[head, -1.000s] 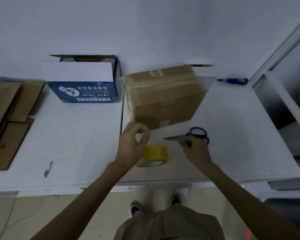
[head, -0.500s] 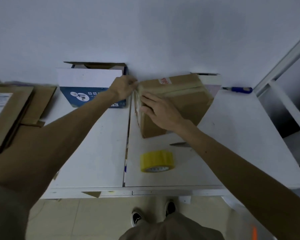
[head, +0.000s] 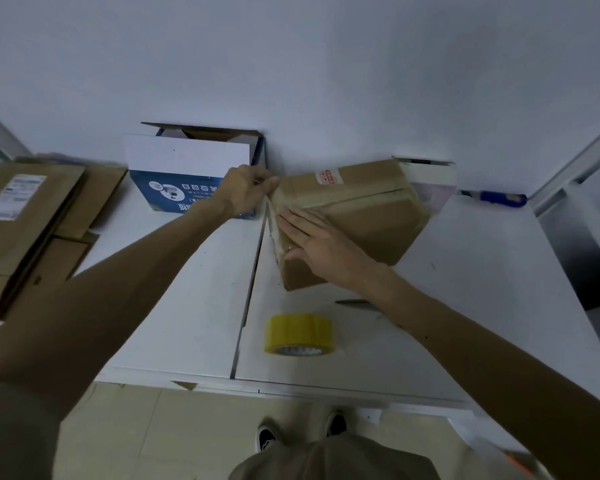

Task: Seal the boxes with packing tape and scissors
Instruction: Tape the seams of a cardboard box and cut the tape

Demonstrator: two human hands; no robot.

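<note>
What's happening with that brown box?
A person is taping the brown box shut. Their left hand pinches the end of a tape strip at the box's corner, while the right hand presses flat against its side. The yellow tape roll and the scissors lie on the white table, not in use.

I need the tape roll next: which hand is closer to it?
Right. The right hand presses flat on the brown box beyond the tape roll; the left hand pinches a tape strip at the box's far corner, farther off.
</note>
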